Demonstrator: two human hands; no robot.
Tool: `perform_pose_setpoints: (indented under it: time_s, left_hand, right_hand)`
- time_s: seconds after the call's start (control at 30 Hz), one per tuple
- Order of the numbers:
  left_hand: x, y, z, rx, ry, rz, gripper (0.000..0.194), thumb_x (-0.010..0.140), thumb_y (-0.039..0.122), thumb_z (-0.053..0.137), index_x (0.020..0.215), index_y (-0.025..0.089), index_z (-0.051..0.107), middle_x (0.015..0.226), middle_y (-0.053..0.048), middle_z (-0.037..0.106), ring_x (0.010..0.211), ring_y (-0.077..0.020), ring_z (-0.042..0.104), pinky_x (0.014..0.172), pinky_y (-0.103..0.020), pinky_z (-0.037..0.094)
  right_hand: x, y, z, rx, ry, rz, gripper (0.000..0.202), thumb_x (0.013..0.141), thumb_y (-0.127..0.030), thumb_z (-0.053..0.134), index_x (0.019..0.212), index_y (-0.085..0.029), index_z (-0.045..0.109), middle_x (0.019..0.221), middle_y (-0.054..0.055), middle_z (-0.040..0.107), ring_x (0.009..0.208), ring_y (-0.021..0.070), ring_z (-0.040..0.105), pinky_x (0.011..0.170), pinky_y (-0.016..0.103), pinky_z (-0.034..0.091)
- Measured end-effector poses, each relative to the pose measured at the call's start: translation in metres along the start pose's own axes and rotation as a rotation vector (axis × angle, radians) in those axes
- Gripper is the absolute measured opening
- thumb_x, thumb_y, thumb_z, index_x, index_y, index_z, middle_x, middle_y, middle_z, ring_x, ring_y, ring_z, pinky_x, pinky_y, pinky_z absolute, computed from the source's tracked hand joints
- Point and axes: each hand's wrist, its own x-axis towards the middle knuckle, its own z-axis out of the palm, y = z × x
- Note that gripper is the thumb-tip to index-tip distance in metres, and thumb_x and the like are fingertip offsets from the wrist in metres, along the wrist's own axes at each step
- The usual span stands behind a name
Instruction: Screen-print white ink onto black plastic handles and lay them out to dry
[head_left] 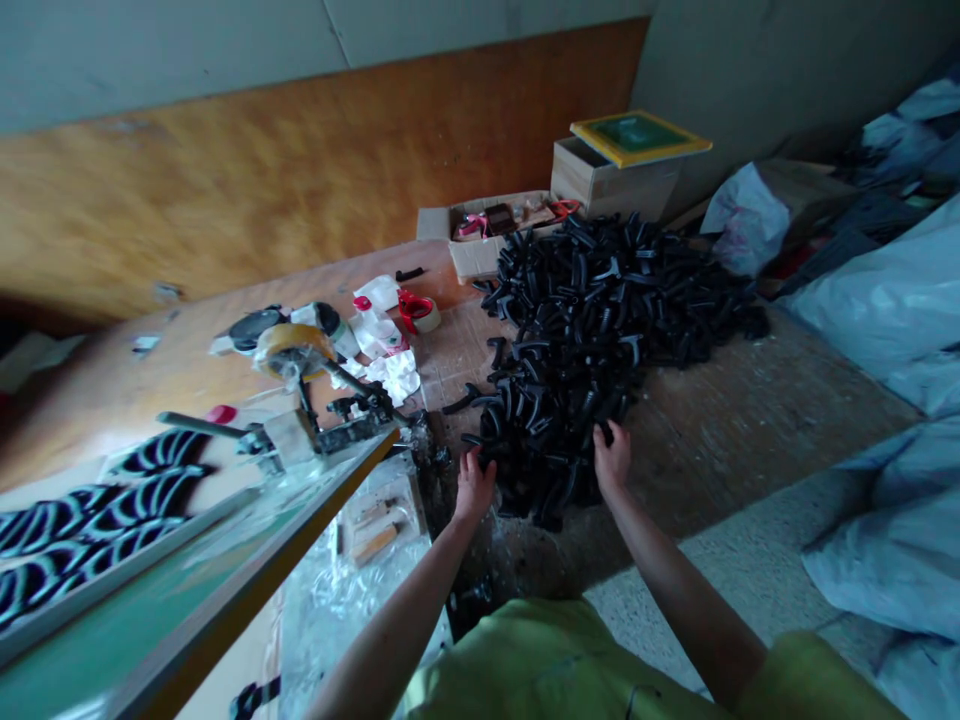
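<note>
A large heap of black curved plastic parts (555, 385), shaped like small handles, lies on the table. My left hand (474, 487) is at the heap's near left edge, fingers curled against a dark part by the fingertips. At the near right edge, my right hand (614, 458) has its fingers bent round a black part, which shows between thumb and fingers. Both hands touch the heap, and their fingertips are partly hidden among the dark pieces.
On the left stands a screen-printing frame (352, 472) in a clamp, with rows of black parts (161, 470) beyond it. A tape dispenser (418, 311) and a white bottle (375, 325) sit behind. Cardboard boxes (581, 172) stand at the back; pale sacks (892, 290) are on the right.
</note>
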Motion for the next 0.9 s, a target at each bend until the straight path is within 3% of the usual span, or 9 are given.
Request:
perform_pose_setpoints:
  time_s: [0.1, 0.2, 0.33, 0.4, 0.47, 0.6, 0.73, 0.83, 0.9]
  left_hand:
    - [-0.013, 0.006, -0.005, -0.035, -0.033, -0.042, 0.046, 0.091, 0.026, 0.051, 0.135, 0.015, 0.047, 0.146, -0.020, 0.044, 0.135, -0.0278, 0.046, 0.108, -0.045, 0.039]
    - [-0.028, 0.013, -0.016, -0.053, -0.069, -0.055, 0.049, 0.090, 0.024, 0.053, 0.138, 0.014, 0.047, 0.149, -0.021, 0.042, 0.143, -0.0298, 0.035, 0.112, -0.046, 0.036]
    - [-0.055, 0.015, -0.037, -0.108, -0.047, 0.053, 0.043, 0.088, 0.023, 0.055, 0.130, 0.016, 0.057, 0.147, -0.017, 0.048, 0.145, -0.0272, 0.031, 0.117, -0.043, 0.030]
    - [-0.072, 0.014, -0.049, -0.159, -0.025, 0.102, 0.038, 0.087, 0.025, 0.056, 0.124, 0.017, 0.062, 0.143, -0.014, 0.053, 0.142, -0.0266, 0.037, 0.117, -0.043, 0.030]
    - [-0.091, 0.011, -0.062, -0.242, -0.019, 0.103, 0.037, 0.087, 0.026, 0.057, 0.122, 0.018, 0.063, 0.138, -0.012, 0.058, 0.135, -0.0261, 0.047, 0.114, -0.043, 0.036]
    - [-0.126, 0.000, -0.095, -0.445, -0.034, 0.000, 0.042, 0.088, 0.033, 0.055, 0.127, 0.020, 0.060, 0.133, -0.009, 0.062, 0.111, -0.0223, 0.064, 0.095, -0.037, 0.052]
    - [-0.151, -0.029, -0.138, -0.545, 0.034, -0.045, 0.034, 0.088, 0.036, 0.055, 0.115, 0.019, 0.066, 0.126, -0.010, 0.066, 0.113, -0.0220, 0.062, 0.094, -0.033, 0.051]
    - [-0.166, -0.068, -0.172, -0.576, 0.087, -0.073, 0.034, 0.088, 0.040, 0.056, 0.112, 0.019, 0.067, 0.120, -0.009, 0.069, 0.110, -0.0222, 0.063, 0.092, -0.033, 0.051]
    - [-0.175, -0.100, -0.194, -0.579, 0.115, -0.108, 0.037, 0.087, 0.045, 0.057, 0.112, 0.020, 0.068, 0.115, -0.009, 0.070, 0.105, -0.0224, 0.064, 0.090, -0.034, 0.051]
  right_hand:
    - [-0.016, -0.025, -0.006, 0.019, -0.042, -0.077, 0.063, 0.083, -0.062, 0.043, 0.119, -0.014, 0.063, 0.119, 0.019, 0.060, 0.114, 0.0300, 0.055, 0.100, 0.044, 0.042]
    - [-0.017, -0.038, -0.019, 0.064, -0.199, -0.223, 0.064, 0.077, -0.059, 0.058, 0.124, -0.017, 0.061, 0.124, 0.017, 0.061, 0.118, 0.0301, 0.055, 0.103, 0.045, 0.041]
    - [-0.002, -0.030, -0.035, 0.163, -0.493, -0.245, 0.067, 0.072, -0.049, 0.066, 0.133, -0.025, 0.055, 0.125, 0.011, 0.064, 0.115, 0.0288, 0.060, 0.101, 0.047, 0.044]
    - [0.006, -0.022, -0.041, 0.202, -0.557, -0.214, 0.074, 0.069, -0.046, 0.068, 0.137, -0.022, 0.052, 0.119, 0.012, 0.067, 0.109, 0.0294, 0.063, 0.095, 0.047, 0.047]
    - [0.011, -0.018, -0.048, 0.161, -0.488, -0.222, 0.071, 0.070, -0.044, 0.066, 0.134, -0.019, 0.053, 0.109, 0.013, 0.070, 0.102, 0.0298, 0.065, 0.089, 0.046, 0.049]
    - [0.004, -0.039, -0.055, -0.040, -0.153, -0.369, 0.048, 0.079, -0.045, 0.055, 0.116, -0.016, 0.067, 0.091, 0.014, 0.069, 0.084, 0.0291, 0.063, 0.079, 0.045, 0.049]
    - [-0.050, -0.091, -0.034, -0.185, -0.092, -0.814, 0.032, 0.082, -0.042, 0.057, 0.096, -0.017, 0.071, 0.097, 0.015, 0.064, 0.095, 0.0313, 0.058, 0.087, 0.048, 0.045]
    - [-0.125, -0.137, 0.007, -0.205, -0.205, -1.083, 0.019, 0.086, -0.030, 0.058, 0.096, -0.018, 0.068, 0.110, 0.015, 0.063, 0.104, 0.0300, 0.056, 0.090, 0.045, 0.043]
    - [-0.178, -0.165, 0.041, -0.212, -0.351, -1.193, 0.019, 0.090, -0.025, 0.057, 0.104, -0.016, 0.066, 0.099, 0.013, 0.067, 0.096, 0.0264, 0.058, 0.089, 0.042, 0.043]
